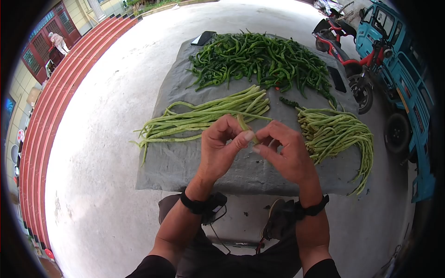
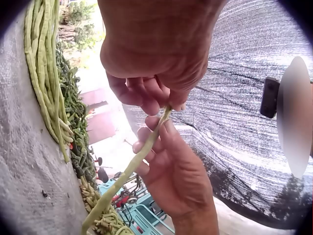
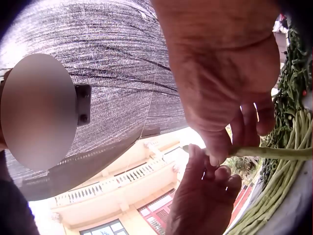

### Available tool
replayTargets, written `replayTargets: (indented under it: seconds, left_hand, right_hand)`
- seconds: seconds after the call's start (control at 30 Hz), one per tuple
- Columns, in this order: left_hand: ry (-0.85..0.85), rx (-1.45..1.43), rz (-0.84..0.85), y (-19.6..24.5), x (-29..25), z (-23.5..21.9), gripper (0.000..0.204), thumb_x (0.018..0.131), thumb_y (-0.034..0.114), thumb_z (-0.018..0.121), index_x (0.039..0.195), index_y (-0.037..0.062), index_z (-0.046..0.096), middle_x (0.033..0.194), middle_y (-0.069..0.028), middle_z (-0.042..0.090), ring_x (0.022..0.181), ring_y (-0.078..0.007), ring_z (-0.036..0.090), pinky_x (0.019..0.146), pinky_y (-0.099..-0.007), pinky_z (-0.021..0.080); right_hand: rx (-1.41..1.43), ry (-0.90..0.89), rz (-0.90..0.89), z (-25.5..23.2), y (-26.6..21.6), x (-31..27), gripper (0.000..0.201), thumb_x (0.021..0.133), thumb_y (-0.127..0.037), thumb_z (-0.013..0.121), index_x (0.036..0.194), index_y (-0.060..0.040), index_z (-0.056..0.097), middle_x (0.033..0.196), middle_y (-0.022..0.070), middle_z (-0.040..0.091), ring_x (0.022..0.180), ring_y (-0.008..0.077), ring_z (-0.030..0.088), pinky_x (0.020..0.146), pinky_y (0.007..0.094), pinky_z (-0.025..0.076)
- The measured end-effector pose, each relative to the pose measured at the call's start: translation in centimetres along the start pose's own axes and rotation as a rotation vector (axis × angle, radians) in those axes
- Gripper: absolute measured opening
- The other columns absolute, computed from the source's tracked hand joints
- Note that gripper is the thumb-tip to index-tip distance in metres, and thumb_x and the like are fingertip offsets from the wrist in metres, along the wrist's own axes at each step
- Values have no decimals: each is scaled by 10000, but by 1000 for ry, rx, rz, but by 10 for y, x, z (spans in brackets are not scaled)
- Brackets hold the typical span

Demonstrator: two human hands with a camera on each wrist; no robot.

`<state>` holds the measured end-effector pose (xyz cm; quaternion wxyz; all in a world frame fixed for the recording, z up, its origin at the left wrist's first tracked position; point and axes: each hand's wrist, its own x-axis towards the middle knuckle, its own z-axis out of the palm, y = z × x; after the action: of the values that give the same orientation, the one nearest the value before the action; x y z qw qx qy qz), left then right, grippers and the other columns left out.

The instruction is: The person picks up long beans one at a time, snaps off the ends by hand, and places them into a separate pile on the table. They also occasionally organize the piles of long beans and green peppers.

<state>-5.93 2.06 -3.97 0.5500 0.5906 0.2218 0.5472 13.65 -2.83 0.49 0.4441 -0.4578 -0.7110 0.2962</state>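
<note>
Both hands meet over the near middle of the covered table around one pale green long bean [image 1: 243,123]. My left hand [image 1: 219,147] pinches it between thumb and fingers. Close beside it, my right hand [image 1: 289,150] also pinches the bean, near its end. In the left wrist view the bean [image 2: 128,171] runs slanting down past the fingertips. From the right wrist, the bean [image 3: 274,152] extends out to the right. A loose bundle of long beans [image 1: 199,118] lies behind the left hand; a second heap of long beans [image 1: 340,132] is beyond the right hand.
A large pile of green chili peppers [image 1: 259,60] covers the back of the grey sheet [image 1: 185,171]. Phones [image 1: 336,78] lie at its edges. A red bicycle [image 1: 338,44] and blue three-wheeled truck [image 1: 394,46] stand at right, red steps [image 1: 60,116] at left.
</note>
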Motion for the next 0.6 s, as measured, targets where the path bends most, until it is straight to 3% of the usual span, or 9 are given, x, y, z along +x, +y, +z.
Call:
replayTargets:
  seconds: [0.2,0.4,0.6]
  left_hand:
    - [0,-108,-12,2,-1,6,159,976,107,772,959,61,621,867,29,648,790,-42,588,725,-224,482]
    - [-20,-49,30,-1,0,2,207,1061,248,643,1089,43,640,977,-12,669,878,-86,617,773,-265,494]
    - [-118,-50,-72,1,1,9,316,1101,332,533,1141,36,639,1054,-32,668,956,-114,619,809,-293,504]
  right_hand:
    - [0,-3,-7,1,0,0,117,889,-39,757,985,-19,695,897,45,643,765,123,651,604,280,486]
    - [126,52,-49,2,-3,-1,127,906,-23,739,1019,2,685,942,56,669,822,121,666,692,273,552]
    - [239,113,-7,1,1,-3,156,924,-10,722,1074,9,681,968,64,683,888,109,673,751,285,582]
